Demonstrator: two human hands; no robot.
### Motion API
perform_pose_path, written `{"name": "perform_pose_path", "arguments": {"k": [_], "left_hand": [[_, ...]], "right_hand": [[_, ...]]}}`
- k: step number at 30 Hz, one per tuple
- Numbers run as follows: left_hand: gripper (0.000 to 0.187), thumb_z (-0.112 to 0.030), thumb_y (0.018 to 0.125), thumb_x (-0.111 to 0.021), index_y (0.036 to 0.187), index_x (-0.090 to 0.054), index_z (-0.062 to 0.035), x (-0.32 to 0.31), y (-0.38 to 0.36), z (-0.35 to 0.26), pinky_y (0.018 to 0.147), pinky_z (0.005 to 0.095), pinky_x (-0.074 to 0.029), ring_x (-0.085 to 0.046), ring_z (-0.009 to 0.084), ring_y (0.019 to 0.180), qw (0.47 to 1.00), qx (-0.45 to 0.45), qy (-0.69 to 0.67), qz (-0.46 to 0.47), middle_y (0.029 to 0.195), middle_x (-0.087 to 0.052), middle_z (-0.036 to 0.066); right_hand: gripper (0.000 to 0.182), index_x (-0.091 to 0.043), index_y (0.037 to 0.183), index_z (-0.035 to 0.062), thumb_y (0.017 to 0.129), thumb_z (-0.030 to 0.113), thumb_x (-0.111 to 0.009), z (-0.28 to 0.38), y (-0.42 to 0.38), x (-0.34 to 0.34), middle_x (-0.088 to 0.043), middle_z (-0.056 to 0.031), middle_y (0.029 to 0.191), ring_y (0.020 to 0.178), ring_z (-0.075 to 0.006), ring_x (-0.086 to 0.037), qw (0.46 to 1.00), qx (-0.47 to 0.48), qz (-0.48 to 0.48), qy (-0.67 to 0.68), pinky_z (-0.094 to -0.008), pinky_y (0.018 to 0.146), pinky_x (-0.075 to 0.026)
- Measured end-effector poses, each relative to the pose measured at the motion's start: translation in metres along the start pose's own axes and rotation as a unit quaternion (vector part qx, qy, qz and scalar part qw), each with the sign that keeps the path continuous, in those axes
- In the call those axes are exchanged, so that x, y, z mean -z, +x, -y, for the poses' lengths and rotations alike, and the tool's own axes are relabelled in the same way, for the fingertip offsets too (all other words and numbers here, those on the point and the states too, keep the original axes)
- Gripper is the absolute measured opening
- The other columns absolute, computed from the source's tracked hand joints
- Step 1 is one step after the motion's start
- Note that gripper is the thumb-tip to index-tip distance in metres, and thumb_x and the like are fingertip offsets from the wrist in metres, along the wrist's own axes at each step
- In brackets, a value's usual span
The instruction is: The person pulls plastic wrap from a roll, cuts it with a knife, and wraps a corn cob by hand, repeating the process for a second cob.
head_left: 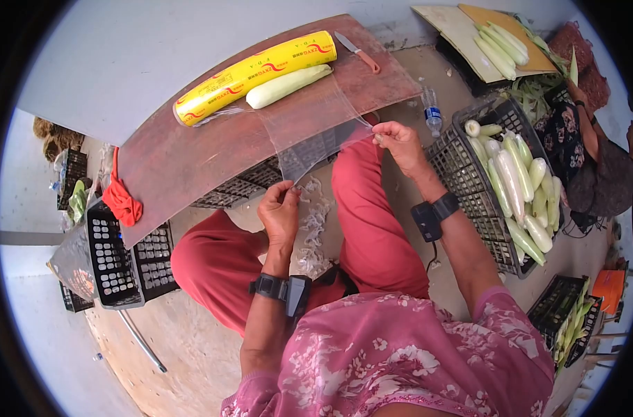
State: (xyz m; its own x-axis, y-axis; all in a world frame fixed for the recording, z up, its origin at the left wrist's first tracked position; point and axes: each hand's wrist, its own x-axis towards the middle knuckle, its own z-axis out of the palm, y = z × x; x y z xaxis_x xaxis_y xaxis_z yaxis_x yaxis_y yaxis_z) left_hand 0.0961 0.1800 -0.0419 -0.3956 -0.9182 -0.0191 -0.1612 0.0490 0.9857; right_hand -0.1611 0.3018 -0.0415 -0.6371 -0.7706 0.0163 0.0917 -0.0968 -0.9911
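Cling film [315, 132] held out between two grips

Well left of the left grip, a red cloth [124, 201] hangs at the end of the worktop [191, 158]. Ahead of that grip lies the yellow cling-film roll [254, 78]. The left grip [279, 210] has thumb and fingers together, pinching the sheet's near left corner. Beyond both grips, an ear of corn [288, 86] rests alongside the roll; the film seems to run out from under it. The step in hand looks like drawing out a length for wrapping; the next move probably calls for lifting the free edge evenly over the ear without creasing it. A knife [358, 53] lies beyond the right grip [402, 148], which is clamped on the other corner. Just right of that grip stands a plastic bottle [432, 117]; farther right, a black crate [462, 182] holds more corn ears [515, 181].
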Motion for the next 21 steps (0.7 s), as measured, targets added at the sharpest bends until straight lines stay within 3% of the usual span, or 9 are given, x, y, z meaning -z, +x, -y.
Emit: {"name": "perform_pose_path", "arguments": {"k": [5,8,11,14,18,21], "left_hand": [[0.011,0.001,0.083,-0.059,0.092,-0.065,0.0031,-0.002,0.000,-0.001,0.063,0.0206,-0.048,-0.061,0.0082,0.070,1.000,0.004,-0.017,0.010,0.075,-0.065,0.004],[0.011,0.001,0.082,-0.059,0.091,-0.065,0.0029,-0.001,0.000,0.001,0.063,0.0208,-0.048,-0.061,0.0080,0.070,1.000,0.010,-0.016,0.010,0.074,-0.065,0.004],[0.011,0.001,0.082,-0.059,0.091,-0.065,0.0028,-0.001,0.000,0.006,0.062,0.0208,-0.048,-0.061,0.0080,0.069,1.000,0.019,-0.003,0.012,0.074,-0.065,0.004],[0.009,0.000,0.084,-0.059,0.090,-0.065,0.0029,-0.005,-0.001,0.005,0.060,0.0202,-0.049,-0.060,0.0076,0.066,1.000,0.017,0.006,0.018,0.075,-0.064,0.003],[0.007,0.001,0.083,-0.060,0.088,-0.065,0.0009,-0.002,0.002,-0.004,0.063,0.0233,-0.050,-0.061,0.0105,0.070,0.999,0.025,0.019,0.026,0.079,-0.064,0.006],[0.008,0.004,0.076,-0.062,0.083,-0.063,0.0018,0.005,0.000,-0.027,0.070,0.0294,-0.050,-0.062,0.0220,0.084,0.961,-0.131,0.244,0.001,0.093,-0.063,0.011]], "right_hand": [[0.012,-0.064,0.095,0.0003,0.085,0.004,-0.061,-0.005,0.004,-0.001,-0.062,-0.0037,0.090,0.077,-0.0060,-0.057,1.000,-0.007,0.007,-0.025,-0.0192,0.065,-0.045],[0.012,-0.064,0.096,0.0015,0.086,0.005,-0.061,-0.011,0.009,-0.002,-0.062,-0.0048,0.096,0.082,-0.0066,-0.057,0.996,0.068,0.011,0.060,-0.0197,0.065,-0.045],[0.011,-0.062,0.097,0.0019,0.087,0.006,-0.061,-0.006,0.014,-0.010,-0.061,-0.0066,0.100,0.088,-0.0089,-0.058,0.967,0.042,-0.011,0.251,-0.0205,0.065,-0.045],[0.010,-0.060,0.096,0.0018,0.088,0.006,-0.059,0.008,0.021,-0.020,-0.063,-0.0073,0.096,0.088,-0.0117,-0.060,0.935,0.010,-0.043,0.352,-0.0214,0.065,-0.045],[0.007,-0.058,0.093,0.0018,0.089,0.007,-0.057,0.015,0.035,-0.024,-0.064,-0.0072,0.089,0.078,-0.0135,-0.062,0.952,0.020,-0.011,0.305,-0.0222,0.056,-0.043],[0.005,-0.058,0.090,0.0010,0.089,0.006,-0.056,0.018,0.044,-0.020,-0.064,-0.0068,0.086,0.069,-0.0128,-0.062,0.991,0.020,0.001,0.131,-0.0227,0.050,-0.042]]}}
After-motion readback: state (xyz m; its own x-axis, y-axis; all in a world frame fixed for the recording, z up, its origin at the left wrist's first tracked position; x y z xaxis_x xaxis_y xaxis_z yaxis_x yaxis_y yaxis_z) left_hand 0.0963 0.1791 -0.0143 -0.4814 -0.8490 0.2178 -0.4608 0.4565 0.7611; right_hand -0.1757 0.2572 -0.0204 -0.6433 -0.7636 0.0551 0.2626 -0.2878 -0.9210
